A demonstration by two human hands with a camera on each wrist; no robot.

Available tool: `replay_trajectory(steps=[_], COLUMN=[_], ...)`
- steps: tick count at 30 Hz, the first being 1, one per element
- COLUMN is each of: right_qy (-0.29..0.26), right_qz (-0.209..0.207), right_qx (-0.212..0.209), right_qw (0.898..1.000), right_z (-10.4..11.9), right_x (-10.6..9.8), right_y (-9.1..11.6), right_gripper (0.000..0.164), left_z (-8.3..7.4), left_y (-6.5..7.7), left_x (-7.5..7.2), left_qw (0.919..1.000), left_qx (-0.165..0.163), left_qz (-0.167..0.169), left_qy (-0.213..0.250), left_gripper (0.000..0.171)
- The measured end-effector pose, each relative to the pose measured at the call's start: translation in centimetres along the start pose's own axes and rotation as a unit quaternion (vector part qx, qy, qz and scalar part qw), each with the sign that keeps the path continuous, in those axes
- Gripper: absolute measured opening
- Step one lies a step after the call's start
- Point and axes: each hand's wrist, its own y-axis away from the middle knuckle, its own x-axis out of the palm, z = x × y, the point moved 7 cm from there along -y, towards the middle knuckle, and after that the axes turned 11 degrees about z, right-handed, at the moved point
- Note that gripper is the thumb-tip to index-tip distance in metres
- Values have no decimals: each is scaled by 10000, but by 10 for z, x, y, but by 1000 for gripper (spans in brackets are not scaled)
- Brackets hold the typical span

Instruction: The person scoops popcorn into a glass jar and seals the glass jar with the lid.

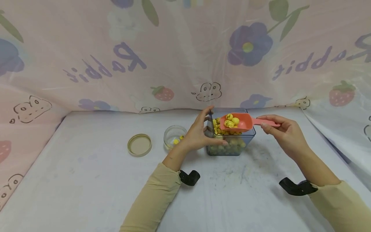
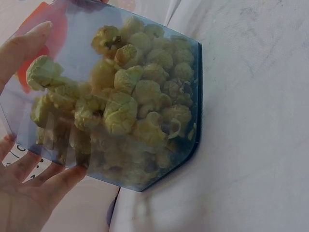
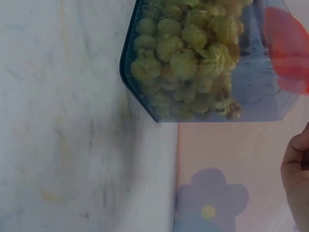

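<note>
A clear bluish plastic container (image 1: 230, 149) holds yellow popcorn (image 2: 120, 111), heaped unevenly inside. My left hand (image 1: 197, 133) grips its left side, the thumb along the front wall and the fingers on the far side. In my right hand (image 1: 285, 133) is the handle of a coral-red scoop (image 1: 246, 121), pinched between thumb and fingers. The scoop lies level within the container's opening, carrying several popcorn pieces (image 1: 231, 121). Through the clear wall, the scoop (image 3: 288, 50) also shows in the right wrist view, above the popcorn.
Left of the container stands a small round clear jar (image 1: 171, 130) with a few yellow pieces at its bottom, partly behind my left wrist. Farther left lies a round beige lid (image 1: 139, 145). A printed curtain (image 1: 179, 64) hangs behind the white table (image 1: 95, 180).
</note>
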Motion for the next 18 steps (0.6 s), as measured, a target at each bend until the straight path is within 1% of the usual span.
replay_trajectory(steps=[3,6,9,14,18], right_qy=[-24,-223,-307,-520,-583], right_qz=[-30,13,18,62,54], right_qx=[-30,-139,-205,-326,-334], right_qw=[10000,9997,9993,9981,9977], right_z=[1,2,2,4,6], right_x=[-1,-1,0,2,4], right_y=[0,0,1,1,1], right_gripper=[23,24,25,26,27], left_z=[1,1,1,2,1], left_y=[0,0,0,1,2], left_x=[0,0,1,0,0], left_qw=[10000,10000,10000,10000,9997], left_qx=[-27,-19,-10,-51,-50], left_qz=[6,16,28,0,3], left_qy=[34,68,59,-82,-231], left_gripper=[112,113,113,112,114])
